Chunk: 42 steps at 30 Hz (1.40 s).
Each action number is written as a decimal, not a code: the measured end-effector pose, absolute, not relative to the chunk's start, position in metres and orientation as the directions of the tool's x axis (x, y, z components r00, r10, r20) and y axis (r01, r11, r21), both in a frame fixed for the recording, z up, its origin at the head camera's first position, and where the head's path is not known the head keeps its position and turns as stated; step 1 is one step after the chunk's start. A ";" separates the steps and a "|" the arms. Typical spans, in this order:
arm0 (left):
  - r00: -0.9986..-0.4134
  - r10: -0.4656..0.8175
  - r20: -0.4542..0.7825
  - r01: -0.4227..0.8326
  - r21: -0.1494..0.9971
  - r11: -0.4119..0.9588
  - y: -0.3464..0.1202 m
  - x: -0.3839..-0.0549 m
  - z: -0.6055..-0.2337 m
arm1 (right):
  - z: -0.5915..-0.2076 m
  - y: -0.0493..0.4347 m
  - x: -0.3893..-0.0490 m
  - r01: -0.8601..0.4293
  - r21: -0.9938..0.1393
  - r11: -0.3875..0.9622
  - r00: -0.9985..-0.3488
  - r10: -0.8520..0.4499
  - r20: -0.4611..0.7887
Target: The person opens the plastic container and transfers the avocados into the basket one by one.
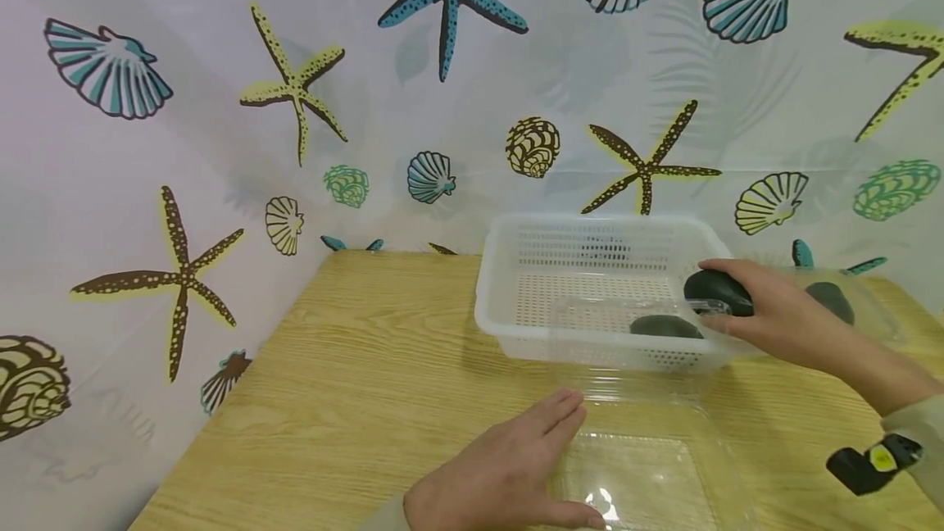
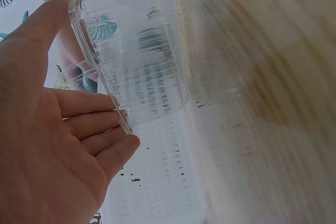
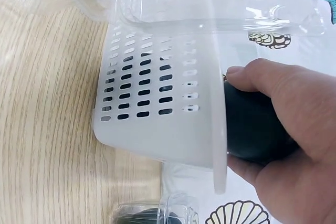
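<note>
My right hand [image 1: 770,310] grips a dark, smooth avocado [image 1: 719,292] at the right end of a white perforated basket [image 1: 605,224], thumb and fingers round its sides. Another dark green avocado [image 1: 666,326] shows in the basket, partly behind its front rim. In front of the basket lies an opened clear plastic clamshell box [image 1: 642,474], its raised part overlapping the basket front. My left hand [image 1: 509,457] lies along the box's left side with fingers extended. In the left wrist view, its fingertips [image 2: 131,142] are right at the clear rim.
Right of the basket is another clear plastic box [image 1: 881,310] with a dark green avocado [image 1: 829,301] inside. A wooden table [image 1: 354,383] lies underneath. White cloth [image 1: 442,121] printed with starfish and shells hangs behind and to the left.
</note>
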State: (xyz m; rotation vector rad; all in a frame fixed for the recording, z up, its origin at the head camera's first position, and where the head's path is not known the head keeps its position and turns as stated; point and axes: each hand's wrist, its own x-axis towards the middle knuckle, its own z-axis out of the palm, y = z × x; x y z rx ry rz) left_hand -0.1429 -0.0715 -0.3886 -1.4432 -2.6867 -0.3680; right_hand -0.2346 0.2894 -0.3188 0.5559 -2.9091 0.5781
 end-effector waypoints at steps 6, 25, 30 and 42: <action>-0.545 0.822 0.168 0.835 0.199 0.513 -0.073 -0.145 -0.389 | -0.323 0.282 -0.247 -0.347 -0.362 0.865 -0.938 -0.316 0.145; -0.546 0.821 0.164 0.835 0.178 0.520 -0.072 -0.146 -0.389 | -0.338 0.274 -0.271 -0.343 -0.331 0.879 -0.939 -0.315 0.139; -0.547 0.823 0.155 0.833 0.190 0.519 -0.072 -0.146 -0.389 | -0.337 0.268 -0.272 -0.346 -0.324 0.880 -0.938 -0.327 0.115; -0.529 0.826 0.197 0.848 0.151 0.507 -0.073 -0.146 -0.391 | -0.341 0.257 -0.282 -0.335 -0.269 0.903 -0.941 -0.334 0.048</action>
